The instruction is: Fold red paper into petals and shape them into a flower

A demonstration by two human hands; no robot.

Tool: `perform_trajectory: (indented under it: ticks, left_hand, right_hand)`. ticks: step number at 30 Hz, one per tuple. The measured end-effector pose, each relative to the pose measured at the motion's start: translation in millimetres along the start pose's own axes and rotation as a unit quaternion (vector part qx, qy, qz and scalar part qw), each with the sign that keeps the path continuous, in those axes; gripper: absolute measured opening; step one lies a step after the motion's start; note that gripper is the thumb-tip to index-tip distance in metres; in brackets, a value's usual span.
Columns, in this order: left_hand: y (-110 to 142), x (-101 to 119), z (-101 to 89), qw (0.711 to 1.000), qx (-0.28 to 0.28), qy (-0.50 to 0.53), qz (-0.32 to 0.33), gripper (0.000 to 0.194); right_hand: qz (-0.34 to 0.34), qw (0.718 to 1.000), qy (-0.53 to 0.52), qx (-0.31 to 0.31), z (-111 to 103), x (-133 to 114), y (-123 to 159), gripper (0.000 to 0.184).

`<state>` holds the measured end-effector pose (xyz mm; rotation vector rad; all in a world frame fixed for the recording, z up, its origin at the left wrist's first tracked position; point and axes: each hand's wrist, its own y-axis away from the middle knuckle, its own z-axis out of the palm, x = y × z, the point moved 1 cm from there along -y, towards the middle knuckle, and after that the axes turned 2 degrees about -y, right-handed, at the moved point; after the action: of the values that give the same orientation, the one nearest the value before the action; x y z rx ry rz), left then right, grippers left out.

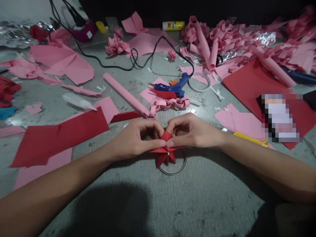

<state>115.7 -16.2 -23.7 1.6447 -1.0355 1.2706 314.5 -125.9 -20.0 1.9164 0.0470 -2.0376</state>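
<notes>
Both thumbs meet at the middle of a red folded paper flower (pixel 167 135), whose pointed petals spread out and down. My left hand (pixel 142 136) pinches it from the left, and my right hand (pixel 189 131) pinches it from the right. The fingertips behind the top petal are partly hidden. Under the flower, a ring (pixel 181 166) that looks like a roll of tape lies on the table. Just beyond the hands is a chain of pink paper links (pixel 170 103) beside a rolled pink paper tube (pixel 124 93).
A blue hot glue gun (pixel 172 86) trails a black cord. Red paper (pixel 61 135) lies left, a larger red sheet (pixel 244 82) right under a phone (pixel 281 118). A yellow cutter (pixel 251 139) is near my right forearm. Pink paper pieces and a glue stick (pixel 173 25) line the back.
</notes>
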Motion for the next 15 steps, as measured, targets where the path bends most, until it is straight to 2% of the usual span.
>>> perform_trajectory:
  ticks: [9,15]
  left_hand:
    - [0.9,0.0,2.0,0.999,0.027,-0.018,0.012,0.013]
    - [1.0,-4.8,-3.0,0.999,0.032,-0.02,-0.009,0.013]
  right_hand:
    - [-0.019,0.999,0.024,0.017,-2.2,6.7,-1.3,0.028]
    - [-0.015,1.0,0.011,0.021,-6.3,8.5,-3.9,0.029]
